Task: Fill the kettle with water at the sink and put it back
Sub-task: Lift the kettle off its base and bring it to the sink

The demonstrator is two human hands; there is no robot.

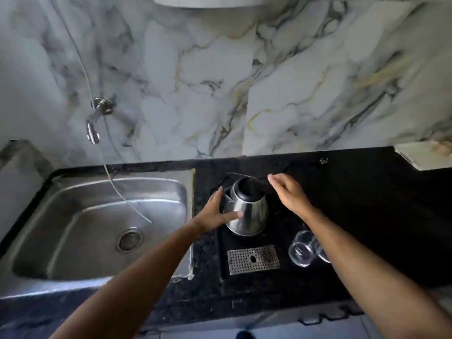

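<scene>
A steel kettle point(252, 214) with a black lid stands on a black tray point(223, 253) on the dark counter, right of the sink point(97, 223). My left hand point(217, 211) is spread against the kettle's left side, thumb across its front, fingers apart and not closed around it. My right hand point(288, 192) hovers open at the kettle's upper right, over its black handle, which it partly hides. A chrome tap point(94, 129) juts from the marble wall above the sink's back left.
A perforated steel drip grate point(253, 259) sits in the tray in front of the kettle. Two clear glasses point(303, 249) lie right of the tray, under my right forearm. A thin hose point(127, 201) hangs from the wall into the sink. A black cord point(293, 167) runs behind the kettle.
</scene>
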